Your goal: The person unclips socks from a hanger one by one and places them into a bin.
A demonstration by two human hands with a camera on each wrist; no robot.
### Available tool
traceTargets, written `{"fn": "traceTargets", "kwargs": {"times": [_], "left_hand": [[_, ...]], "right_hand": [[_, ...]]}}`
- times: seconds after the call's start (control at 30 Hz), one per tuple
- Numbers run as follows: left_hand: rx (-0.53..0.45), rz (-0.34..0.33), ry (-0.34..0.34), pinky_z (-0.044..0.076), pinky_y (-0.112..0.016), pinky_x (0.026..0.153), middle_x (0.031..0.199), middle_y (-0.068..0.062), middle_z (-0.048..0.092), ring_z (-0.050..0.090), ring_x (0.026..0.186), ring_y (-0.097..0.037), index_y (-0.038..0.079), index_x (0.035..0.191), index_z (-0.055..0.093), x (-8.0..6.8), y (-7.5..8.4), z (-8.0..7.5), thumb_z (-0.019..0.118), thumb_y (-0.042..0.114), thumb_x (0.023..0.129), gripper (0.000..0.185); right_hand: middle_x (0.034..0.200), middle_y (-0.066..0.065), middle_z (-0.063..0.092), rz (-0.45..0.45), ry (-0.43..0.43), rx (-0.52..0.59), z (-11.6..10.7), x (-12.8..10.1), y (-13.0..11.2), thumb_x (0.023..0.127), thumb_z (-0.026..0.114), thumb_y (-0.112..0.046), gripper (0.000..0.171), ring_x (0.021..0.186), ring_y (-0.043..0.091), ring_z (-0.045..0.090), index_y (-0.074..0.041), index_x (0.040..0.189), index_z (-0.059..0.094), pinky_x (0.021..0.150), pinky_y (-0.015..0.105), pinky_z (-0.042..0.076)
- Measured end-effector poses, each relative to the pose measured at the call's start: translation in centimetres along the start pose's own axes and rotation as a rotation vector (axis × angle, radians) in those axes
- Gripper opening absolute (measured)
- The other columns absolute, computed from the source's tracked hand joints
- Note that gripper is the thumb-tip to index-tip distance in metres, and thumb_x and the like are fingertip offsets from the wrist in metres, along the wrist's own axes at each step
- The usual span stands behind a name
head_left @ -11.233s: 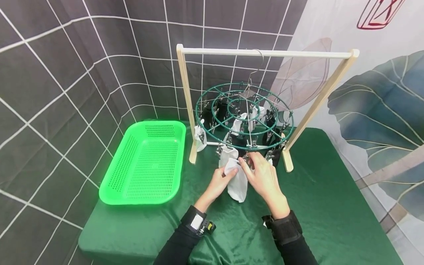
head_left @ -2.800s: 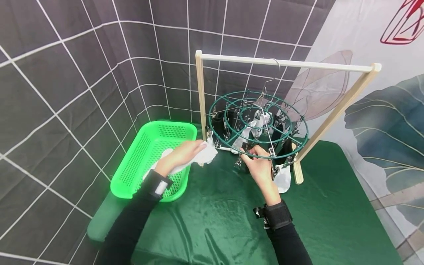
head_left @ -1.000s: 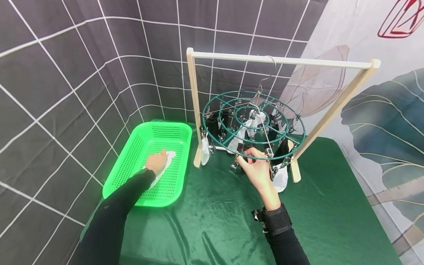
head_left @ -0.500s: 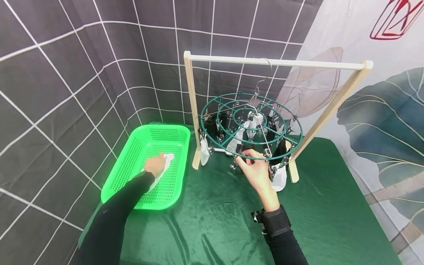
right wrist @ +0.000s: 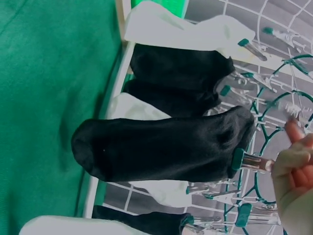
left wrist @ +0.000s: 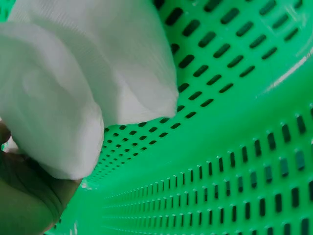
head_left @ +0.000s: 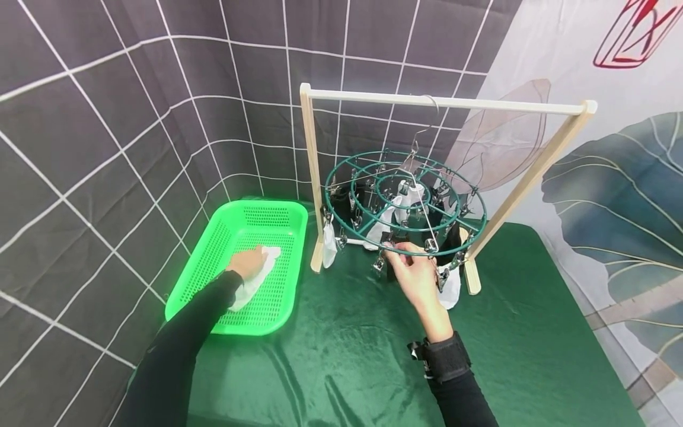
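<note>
My left hand [head_left: 247,263] is down inside the green basket [head_left: 267,219] and grips a white sock [head_left: 258,277] that lies on the basket floor. The left wrist view shows the white sock [left wrist: 98,63] bunched over my palm [left wrist: 24,196], against the perforated basket wall [left wrist: 234,147]. My right hand [head_left: 413,273] reaches up to the near rim of the round green clip hanger [head_left: 475,222]. In the right wrist view its fingers [right wrist: 293,166] pinch a metal clip [right wrist: 252,161] that holds a black sock [right wrist: 161,149].
The hanger hangs by a hook from a wooden rack [head_left: 443,102] on the green tablecloth [head_left: 347,344]. Several black and white socks are clipped to it, among them white ones at its front [head_left: 450,290] and left [head_left: 329,244]. A tiled-pattern curtain backs the scene.
My left hand carried the white sock from beside the hanger into the basket and has stayed there for the last second. My right hand has kept hold at the hanger's near rim.
</note>
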State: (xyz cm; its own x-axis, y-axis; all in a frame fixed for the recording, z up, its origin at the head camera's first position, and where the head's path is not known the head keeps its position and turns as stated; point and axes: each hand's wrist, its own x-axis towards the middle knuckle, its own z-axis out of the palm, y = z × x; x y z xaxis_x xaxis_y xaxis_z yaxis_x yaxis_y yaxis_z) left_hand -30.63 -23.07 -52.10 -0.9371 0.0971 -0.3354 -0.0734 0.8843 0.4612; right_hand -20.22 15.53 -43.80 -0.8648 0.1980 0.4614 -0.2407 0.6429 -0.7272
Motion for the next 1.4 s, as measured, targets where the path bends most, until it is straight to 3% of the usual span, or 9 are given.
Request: {"fn": "traceTargets", "kwargs": {"times": [0.2, 0.5, 0.57, 0.67, 0.77, 0.87, 1.07, 1.23, 1.4], "left_hand": [[0.156, 0.079, -0.047, 0.052, -0.055, 0.092, 0.147, -0.039, 0.043, 0.058, 0.118, -0.051, -0.011, 0.154, 0.022, -0.3, -0.3, -0.9, 0.030, 0.037, 0.109, 0.066], [0.241, 0.106, -0.044, 0.039, -0.061, 0.111, 0.151, -0.039, 0.037, 0.043, 0.136, -0.055, -0.016, 0.152, 0.021, -0.1, -0.6, -1.4, 0.032, 0.036, 0.110, 0.067], [0.278, 0.133, 0.007, 0.040, -0.061, 0.111, 0.147, -0.040, 0.041, 0.045, 0.134, -0.055, -0.018, 0.149, 0.026, -0.3, -0.2, -1.4, 0.033, 0.032, 0.110, 0.064], [0.335, 0.214, 0.176, 0.049, -0.059, 0.101, 0.127, -0.039, 0.059, 0.059, 0.118, -0.054, -0.019, 0.139, 0.041, -0.7, 0.8, -1.6, 0.040, 0.025, 0.108, 0.054], [0.348, 0.280, 0.343, 0.057, -0.055, 0.078, 0.098, -0.034, 0.067, 0.068, 0.089, -0.048, -0.020, 0.132, 0.047, -1.3, 2.5, -2.3, 0.047, 0.019, 0.105, 0.048], [0.275, 0.304, 0.395, 0.058, -0.049, 0.066, 0.090, -0.029, 0.067, 0.067, 0.077, -0.041, -0.018, 0.133, 0.048, -2.5, 5.1, -3.3, 0.048, 0.016, 0.104, 0.045], [0.120, 0.356, 0.328, 0.054, -0.036, 0.062, 0.090, -0.017, 0.068, 0.063, 0.072, -0.026, -0.003, 0.111, 0.063, -6.4, 10.8, -3.2, 0.051, 0.016, 0.103, 0.024], [0.015, 0.446, 0.248, 0.047, -0.026, 0.055, 0.077, -0.006, 0.065, 0.055, 0.060, -0.015, 0.004, 0.100, 0.066, -8.9, 14.9, -0.3, 0.058, 0.018, 0.101, 0.016], [-0.104, 0.489, 0.162, 0.043, -0.023, 0.051, 0.071, 0.001, 0.059, 0.051, 0.057, -0.010, 0.006, 0.109, 0.065, -9.9, 17.8, 3.2, 0.064, 0.025, 0.099, 0.021]], "right_hand": [[0.089, 0.018, 0.068, 0.141, 0.100, -0.069, 0.2, 0.4, 0.8, 0.109, 0.041, -0.041, 0.043, 0.086, 0.038, 0.062, -0.007, 0.098, 0.066, 0.071, 0.046, 0.045], [0.077, 0.018, 0.059, 0.090, 0.043, -0.053, 0.8, 2.9, 1.4, 0.105, 0.052, -0.022, 0.039, 0.071, 0.036, 0.057, -0.001, 0.139, 0.051, 0.068, 0.047, 0.043], [0.075, 0.017, 0.058, 0.080, 0.017, -0.061, 0.8, 3.3, 1.4, 0.105, 0.052, -0.019, 0.042, 0.069, 0.036, 0.056, -0.001, 0.142, 0.048, 0.066, 0.046, 0.043], [0.084, 0.024, 0.064, 0.066, -0.019, -0.089, 0.7, 3.6, 1.4, 0.105, 0.051, -0.019, 0.042, 0.078, 0.043, 0.062, -0.001, 0.143, 0.048, 0.072, 0.052, 0.048], [0.102, 0.032, 0.068, 0.056, -0.036, -0.122, 0.7, 3.7, 1.6, 0.106, 0.051, -0.020, 0.039, 0.096, 0.050, 0.066, -0.001, 0.140, 0.051, 0.084, 0.060, 0.050], [0.106, 0.032, 0.069, 0.076, -0.050, -0.119, 0.7, 3.6, 1.7, 0.106, 0.050, -0.021, 0.038, 0.099, 0.049, 0.066, -0.002, 0.139, 0.052, 0.087, 0.060, 0.049], [0.091, 0.027, 0.066, 0.098, -0.052, -0.099, 0.6, 3.4, 1.7, 0.107, 0.050, -0.024, 0.038, 0.086, 0.044, 0.063, -0.001, 0.138, 0.053, 0.080, 0.057, 0.047], [0.093, 0.026, 0.066, 0.117, -0.063, -0.094, 0.5, 3.4, 1.6, 0.107, 0.049, -0.025, 0.039, 0.089, 0.044, 0.063, 0.000, 0.137, 0.053, 0.083, 0.057, 0.046], [0.091, 0.026, 0.066, 0.106, -0.053, -0.083, 0.6, 3.4, 1.4, 0.106, 0.050, -0.025, 0.038, 0.088, 0.044, 0.063, 0.001, 0.134, 0.056, 0.082, 0.056, 0.046]]}}
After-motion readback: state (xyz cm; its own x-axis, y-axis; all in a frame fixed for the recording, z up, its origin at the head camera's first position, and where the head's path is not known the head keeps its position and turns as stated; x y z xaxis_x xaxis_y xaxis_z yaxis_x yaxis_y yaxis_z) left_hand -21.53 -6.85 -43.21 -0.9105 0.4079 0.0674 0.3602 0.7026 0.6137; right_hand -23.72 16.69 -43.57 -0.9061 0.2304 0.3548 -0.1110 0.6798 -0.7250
